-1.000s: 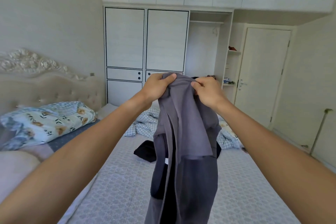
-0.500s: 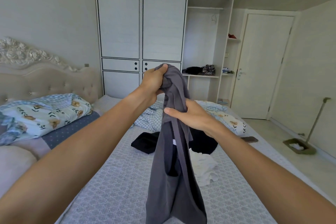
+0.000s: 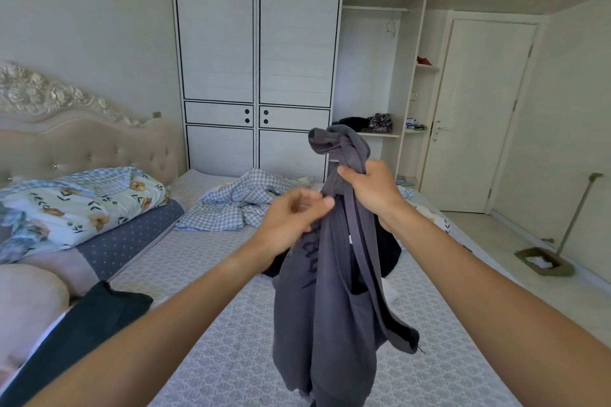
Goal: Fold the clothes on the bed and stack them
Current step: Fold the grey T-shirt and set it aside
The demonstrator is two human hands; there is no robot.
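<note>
A grey garment hangs bunched in the air over the bed. My right hand grips it near the top, and its upper end flops over above my fist. My left hand, blurred, sits just left of the cloth and lower, with loosely curled fingertips at the garment's edge. A black garment and a white one lie on the bed, mostly hidden behind the grey one. A dark garment lies at the bed's left edge. Crumpled blue checked clothing lies at the far end.
A floral quilt and pillows are piled by the headboard on the left. A white wardrobe stands behind the bed, with a closed door to its right. A mop rests on the floor at the right.
My left hand let go of the garment's top and dropped to its left edge. My right hand now holds the garment higher up. The view tilted down.
</note>
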